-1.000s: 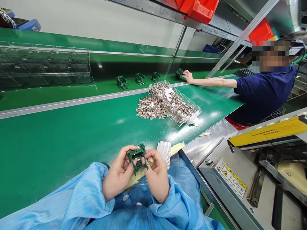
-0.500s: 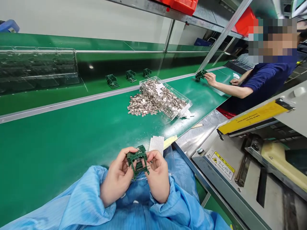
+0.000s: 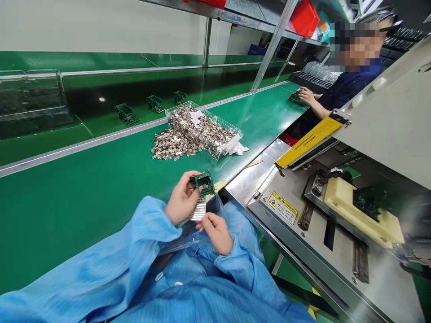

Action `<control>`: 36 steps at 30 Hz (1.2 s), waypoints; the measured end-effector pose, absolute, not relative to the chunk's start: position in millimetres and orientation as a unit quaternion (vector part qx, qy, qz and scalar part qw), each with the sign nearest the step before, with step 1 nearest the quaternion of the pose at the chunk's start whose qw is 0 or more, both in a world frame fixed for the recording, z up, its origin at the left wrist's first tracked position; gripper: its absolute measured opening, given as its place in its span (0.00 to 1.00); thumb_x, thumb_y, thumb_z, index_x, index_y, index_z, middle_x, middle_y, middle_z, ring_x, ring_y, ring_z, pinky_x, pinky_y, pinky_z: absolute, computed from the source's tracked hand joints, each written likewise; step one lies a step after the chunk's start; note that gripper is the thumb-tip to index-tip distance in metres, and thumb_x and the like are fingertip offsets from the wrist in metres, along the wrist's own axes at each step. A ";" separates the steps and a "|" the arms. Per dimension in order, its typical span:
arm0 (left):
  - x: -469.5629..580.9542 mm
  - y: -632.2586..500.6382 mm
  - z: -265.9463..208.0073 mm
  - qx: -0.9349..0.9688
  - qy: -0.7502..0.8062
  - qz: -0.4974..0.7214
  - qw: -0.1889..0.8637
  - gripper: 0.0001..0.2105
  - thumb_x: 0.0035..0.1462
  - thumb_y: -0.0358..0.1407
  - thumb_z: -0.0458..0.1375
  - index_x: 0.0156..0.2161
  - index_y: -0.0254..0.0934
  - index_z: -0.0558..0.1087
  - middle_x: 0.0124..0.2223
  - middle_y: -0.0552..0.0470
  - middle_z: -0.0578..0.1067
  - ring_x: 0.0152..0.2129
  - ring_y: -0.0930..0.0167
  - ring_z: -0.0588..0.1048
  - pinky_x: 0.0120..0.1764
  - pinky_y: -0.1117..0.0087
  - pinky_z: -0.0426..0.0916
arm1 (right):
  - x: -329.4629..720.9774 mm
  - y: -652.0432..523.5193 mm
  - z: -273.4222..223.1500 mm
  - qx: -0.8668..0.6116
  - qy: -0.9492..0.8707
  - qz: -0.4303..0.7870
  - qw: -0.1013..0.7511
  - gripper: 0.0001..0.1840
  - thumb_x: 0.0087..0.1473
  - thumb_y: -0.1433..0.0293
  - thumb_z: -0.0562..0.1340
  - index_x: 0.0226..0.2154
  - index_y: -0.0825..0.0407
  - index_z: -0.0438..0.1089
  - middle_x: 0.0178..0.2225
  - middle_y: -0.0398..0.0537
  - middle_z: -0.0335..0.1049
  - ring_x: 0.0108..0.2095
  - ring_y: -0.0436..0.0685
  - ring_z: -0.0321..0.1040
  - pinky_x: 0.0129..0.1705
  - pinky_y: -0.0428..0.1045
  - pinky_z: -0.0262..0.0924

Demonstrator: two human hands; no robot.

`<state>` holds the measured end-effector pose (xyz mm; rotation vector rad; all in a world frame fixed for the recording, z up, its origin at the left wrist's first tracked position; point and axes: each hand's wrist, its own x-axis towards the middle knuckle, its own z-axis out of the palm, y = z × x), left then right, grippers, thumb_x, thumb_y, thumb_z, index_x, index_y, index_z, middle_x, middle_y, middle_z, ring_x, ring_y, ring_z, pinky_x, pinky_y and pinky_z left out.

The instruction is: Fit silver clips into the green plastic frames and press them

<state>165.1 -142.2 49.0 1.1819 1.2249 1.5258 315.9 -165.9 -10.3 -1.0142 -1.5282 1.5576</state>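
1. A long green work table (image 3: 84,197) runs under a metal shelf frame; a clear plastic tray (image 3: 220,132) spills small silvery metal parts (image 3: 171,146) onto it.
2. The left hand (image 3: 182,199) is closed around a small dark green plastic frame (image 3: 203,184), raised just above the table's near edge.
3. The right hand (image 3: 215,229), fingers curled, pinches clear plastic film (image 3: 188,240) over the blue-sleeved lap; just beside it sits a grey metal press (image 3: 336,215).

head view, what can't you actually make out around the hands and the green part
- Right hand: what its fingertips pinch is too small to tell.
- Green part in the left hand: its inner detail is too small, its near side hidden by the fingers.
- White strip: its lower end hidden behind the hands.
- Clear tray stack: cut off by the left edge.
- Warning label: its small print is unreadable.
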 end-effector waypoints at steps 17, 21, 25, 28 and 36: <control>168.5 -133.1 29.9 0.511 0.525 0.547 0.405 0.18 0.54 0.32 0.58 0.51 0.39 0.65 0.34 0.54 0.71 0.27 0.73 0.69 0.34 0.73 0.66 | 307.6 -172.5 -27.9 -0.378 -0.688 0.458 0.417 0.25 0.62 0.54 0.51 0.21 0.50 0.67 0.22 0.45 0.62 0.27 0.55 0.61 0.32 0.50 0.56; 167.8 -133.2 27.6 0.494 0.537 0.549 0.407 0.20 0.52 0.34 0.60 0.51 0.39 0.66 0.32 0.54 0.71 0.28 0.72 0.71 0.34 0.72 0.67 | 314.7 -165.3 -29.8 -0.393 -0.721 0.445 0.357 0.21 0.62 0.60 0.52 0.25 0.50 0.71 0.24 0.47 0.68 0.26 0.55 0.65 0.32 0.49 0.58; 168.0 -131.0 26.5 0.487 0.517 0.563 0.423 0.20 0.52 0.35 0.60 0.50 0.39 0.66 0.32 0.54 0.71 0.30 0.71 0.72 0.36 0.72 0.68 | 323.0 -154.9 -36.9 -0.436 -0.737 0.421 0.299 0.12 0.53 0.69 0.60 0.21 0.49 0.73 0.16 0.44 0.66 0.19 0.55 0.62 0.26 0.48 0.55; 167.4 -130.2 30.0 0.476 0.486 0.589 0.437 0.19 0.52 0.37 0.61 0.49 0.38 0.64 0.34 0.54 0.72 0.32 0.72 0.72 0.38 0.72 0.68 | 331.2 -153.1 -28.9 -0.456 -0.742 0.404 0.282 0.10 0.48 0.72 0.64 0.17 0.50 0.73 0.15 0.45 0.66 0.18 0.56 0.64 0.25 0.48 0.56; 162.9 -150.8 39.8 0.432 0.459 0.596 0.497 0.19 0.55 0.39 0.59 0.49 0.39 0.61 0.38 0.52 0.74 0.35 0.71 0.74 0.39 0.71 0.69 | 343.9 -154.3 46.4 -0.428 -0.696 0.439 0.373 0.14 0.61 0.67 0.57 0.49 0.51 0.66 0.31 0.47 0.75 0.28 0.55 0.72 0.34 0.50 0.67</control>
